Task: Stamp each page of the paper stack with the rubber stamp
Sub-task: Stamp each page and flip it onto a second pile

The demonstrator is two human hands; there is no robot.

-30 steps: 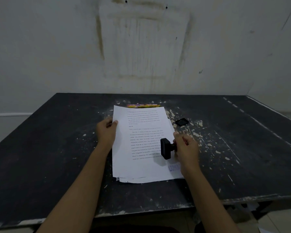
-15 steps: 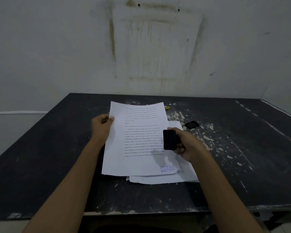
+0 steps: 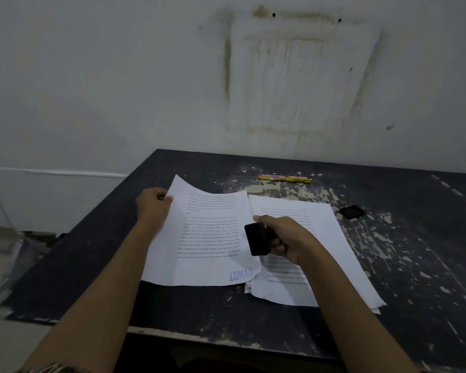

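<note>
I count one rubber stamp, clenched in my right hand above the paper stack, and one stamped sheet pinched at its far edge by my left hand. Two pencils lie beyond, one ink pad right. Since half a second ago the sheet has slid left off the stack, near the table edge.

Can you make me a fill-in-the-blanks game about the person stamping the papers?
1. The rubber stamp is held in the person's ____ hand.
2. The left hand holds a sheet with a ____ stamp mark on its bottom corner.
3. The pencils lie near the ____ edge of the table.
4. The sheet lies to the ____ of the paper stack.

Missing words: right; purple; far; left
</note>
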